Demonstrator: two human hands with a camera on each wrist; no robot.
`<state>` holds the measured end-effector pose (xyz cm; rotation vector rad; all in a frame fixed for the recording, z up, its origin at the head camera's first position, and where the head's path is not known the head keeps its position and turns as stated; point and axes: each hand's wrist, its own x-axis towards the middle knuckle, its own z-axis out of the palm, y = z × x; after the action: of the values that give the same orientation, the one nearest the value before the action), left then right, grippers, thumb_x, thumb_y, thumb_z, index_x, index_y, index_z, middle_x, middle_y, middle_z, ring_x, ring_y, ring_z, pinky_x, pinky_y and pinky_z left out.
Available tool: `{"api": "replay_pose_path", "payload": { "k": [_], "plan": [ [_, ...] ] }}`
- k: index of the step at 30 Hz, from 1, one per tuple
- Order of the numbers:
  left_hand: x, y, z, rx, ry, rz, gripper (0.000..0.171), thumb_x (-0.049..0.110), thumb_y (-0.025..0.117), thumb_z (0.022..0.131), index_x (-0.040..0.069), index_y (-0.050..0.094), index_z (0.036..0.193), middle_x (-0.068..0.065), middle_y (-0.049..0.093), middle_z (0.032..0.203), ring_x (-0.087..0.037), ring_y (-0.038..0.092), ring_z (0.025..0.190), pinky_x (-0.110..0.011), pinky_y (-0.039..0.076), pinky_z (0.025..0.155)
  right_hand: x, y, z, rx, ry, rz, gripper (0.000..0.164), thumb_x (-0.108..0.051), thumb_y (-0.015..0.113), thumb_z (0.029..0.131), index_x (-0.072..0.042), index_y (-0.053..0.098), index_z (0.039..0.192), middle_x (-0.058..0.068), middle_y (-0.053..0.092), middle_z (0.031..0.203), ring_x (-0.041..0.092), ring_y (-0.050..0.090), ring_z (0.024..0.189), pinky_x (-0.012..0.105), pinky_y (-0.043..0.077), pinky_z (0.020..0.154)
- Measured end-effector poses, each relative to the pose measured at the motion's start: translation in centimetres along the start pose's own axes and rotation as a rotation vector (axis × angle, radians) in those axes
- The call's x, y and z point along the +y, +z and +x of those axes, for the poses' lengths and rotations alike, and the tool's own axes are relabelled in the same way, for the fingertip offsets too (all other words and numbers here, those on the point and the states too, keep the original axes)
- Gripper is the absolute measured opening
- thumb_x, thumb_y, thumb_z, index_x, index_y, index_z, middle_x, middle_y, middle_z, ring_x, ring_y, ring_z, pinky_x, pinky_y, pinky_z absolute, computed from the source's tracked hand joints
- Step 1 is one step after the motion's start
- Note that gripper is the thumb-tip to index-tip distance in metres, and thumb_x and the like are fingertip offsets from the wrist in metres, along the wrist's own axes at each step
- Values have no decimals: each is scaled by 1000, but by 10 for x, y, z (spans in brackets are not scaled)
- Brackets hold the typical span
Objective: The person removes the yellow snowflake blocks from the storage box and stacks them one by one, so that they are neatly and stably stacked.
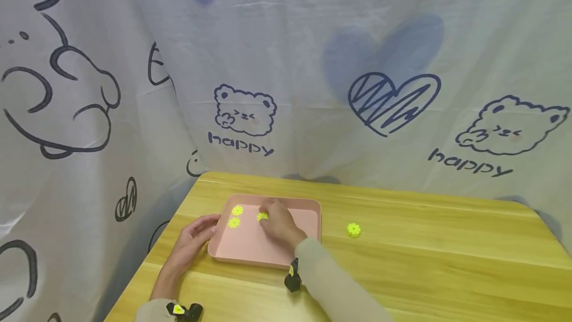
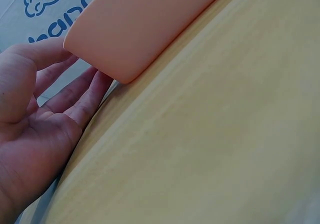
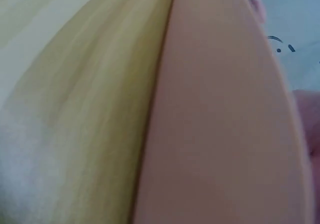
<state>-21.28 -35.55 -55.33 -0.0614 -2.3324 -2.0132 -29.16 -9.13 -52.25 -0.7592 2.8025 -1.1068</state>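
Observation:
A pink tray (image 1: 250, 247) with low walls lies on the wooden table. Inside, near its left end, two yellow flower-shaped pieces (image 1: 237, 210) lie one behind the other. My right hand (image 1: 279, 223) reaches into the tray and pinches another yellow flower-shaped piece (image 1: 262, 216) low over its floor; the fingers partly cover it. At the tray's left wall, my left hand (image 1: 194, 240) touches the outside with relaxed fingers. The left wrist view shows that hand (image 2: 45, 114) against the tray's corner (image 2: 107, 59). In the right wrist view the tray wall (image 3: 220, 109) hides most of the right hand.
Right of the tray, a yellow flower-shaped piece (image 1: 354, 230) lies on the table (image 1: 429, 262). A printed cloth (image 1: 304, 88) hangs behind the table and along its left side. Both wrists wear small black cameras (image 1: 292, 277).

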Motion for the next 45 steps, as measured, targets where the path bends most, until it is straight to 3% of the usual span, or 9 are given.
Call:
{"api": "replay_pose_path", "payload": {
  "k": [8, 14, 21, 25, 30, 38, 45],
  "plan": [
    [2, 2, 0, -3, -1, 0, 49, 20, 67, 102, -2, 53, 144, -22, 54, 145, -5, 60, 119, -19, 50, 99, 0, -6, -6, -34, 46, 48, 17, -3, 77, 88, 0, 71, 104, 7, 60, 100, 20, 56, 89, 37, 53, 82],
    [3, 1, -2, 6, -8, 16, 49, 21, 67, 102, -1, 53, 144, -22, 55, 145, -4, 60, 118, -18, 50, 98, 3, -9, -11, -62, 10, 106, 21, 2, 78, 84, -1, 69, 103, 7, 60, 90, 16, 51, 80, 30, 48, 71],
    [2, 0, 0, 5, -13, 7, 49, 21, 67, 102, -2, 53, 144, -22, 54, 145, -5, 60, 119, -18, 49, 99, 8, -18, -23, -83, -26, 144, 24, 5, 69, 88, -7, 61, 106, 6, 59, 89, 18, 51, 80, 33, 46, 70],
    [0, 0, 0, -2, -23, 2, 49, 21, 66, 103, -3, 52, 144, -23, 53, 146, -5, 60, 119, -18, 49, 99, 14, -24, -30, -96, -23, 222, 23, 5, 63, 92, -9, 61, 109, 7, 60, 93, 18, 55, 82, 32, 49, 72],
    [2, 1, 1, 0, -20, 5, 50, 22, 66, 103, -3, 52, 144, -23, 53, 146, -5, 60, 119, -18, 49, 99, 19, -32, -38, -79, -2, 329, 24, 6, 60, 95, -7, 63, 115, 5, 62, 89, 15, 64, 71, 26, 52, 66],
    [2, 0, 0, -16, -8, -3, 49, 21, 65, 103, -3, 51, 145, -24, 52, 146, -5, 60, 120, -18, 49, 99, 20, -49, -54, -15, -1, 378, 28, 8, 62, 92, -5, 67, 116, 9, 64, 101, 16, 66, 78, 24, 58, 63],
    [2, -1, -1, -31, 6, -20, 49, 19, 64, 104, -3, 51, 145, -25, 52, 146, -6, 61, 120, -20, 51, 99, 29, -62, -65, 22, -53, 510, 34, 14, 61, 88, 3, 67, 119, 14, 64, 103, 26, 69, 82, 27, 61, 69]
  ]
}}
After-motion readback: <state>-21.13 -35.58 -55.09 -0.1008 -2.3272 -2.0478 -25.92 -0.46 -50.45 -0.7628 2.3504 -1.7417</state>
